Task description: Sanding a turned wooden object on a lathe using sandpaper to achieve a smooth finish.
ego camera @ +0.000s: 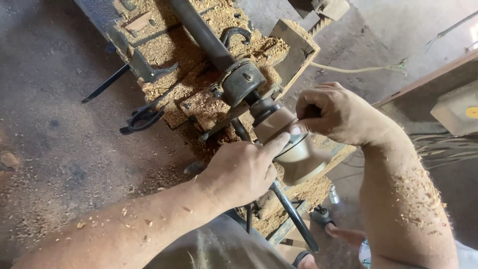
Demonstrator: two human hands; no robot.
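A pale turned wooden piece, cup-shaped, sits on the end of a dark metal lathe spindle. My left hand reaches in from below left, its index finger pressed against the piece's side. My right hand comes over from the right, fingers curled, thumb and fingertips touching the top of the piece near a small dark item that I cannot make out. Both forearms carry flecks of sawdust.
The lathe bed is heaped with wood shavings. Black metal tools lie at its left edge on the dusty concrete floor. A steel bar runs below the piece. A wooden bench stands at right.
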